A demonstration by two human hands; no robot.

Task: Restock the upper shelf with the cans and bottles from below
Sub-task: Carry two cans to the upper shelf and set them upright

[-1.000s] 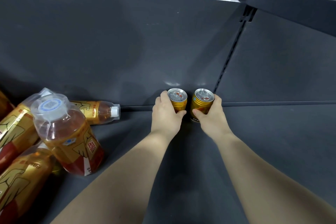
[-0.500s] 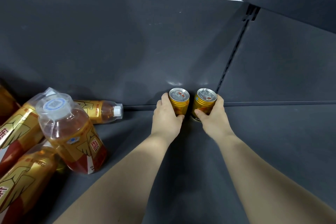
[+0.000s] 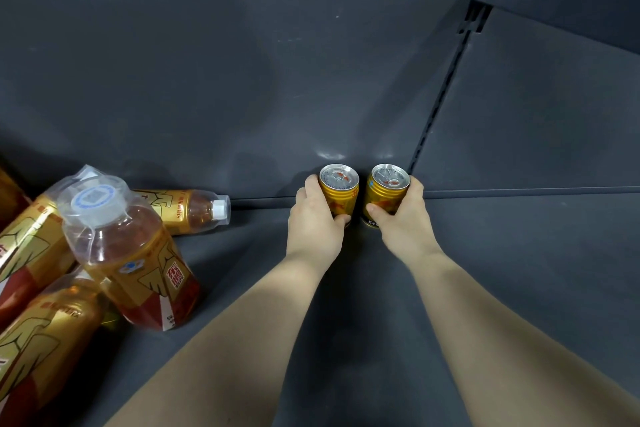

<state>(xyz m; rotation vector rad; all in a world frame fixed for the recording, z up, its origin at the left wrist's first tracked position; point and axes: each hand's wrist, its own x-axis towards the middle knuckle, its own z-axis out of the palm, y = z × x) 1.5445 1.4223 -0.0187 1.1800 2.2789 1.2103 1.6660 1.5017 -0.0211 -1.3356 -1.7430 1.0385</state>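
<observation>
Two hands are busy: the left hand [image 3: 317, 218] curls round the left can [image 3: 339, 192], the right hand [image 3: 403, 220] round the right can [image 3: 385, 189]. Both stand upright, side by side, at the back of the dark shelf [image 3: 519, 270], near its rear panel [image 3: 242, 80]; whether either is lifted clear is hard to tell. Amber bottles [image 3: 128, 263] lie heaped at the left.

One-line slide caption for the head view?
Left hand grips left can, right hand grips right can, both upright near the back panel; bottles piled at left.
</observation>
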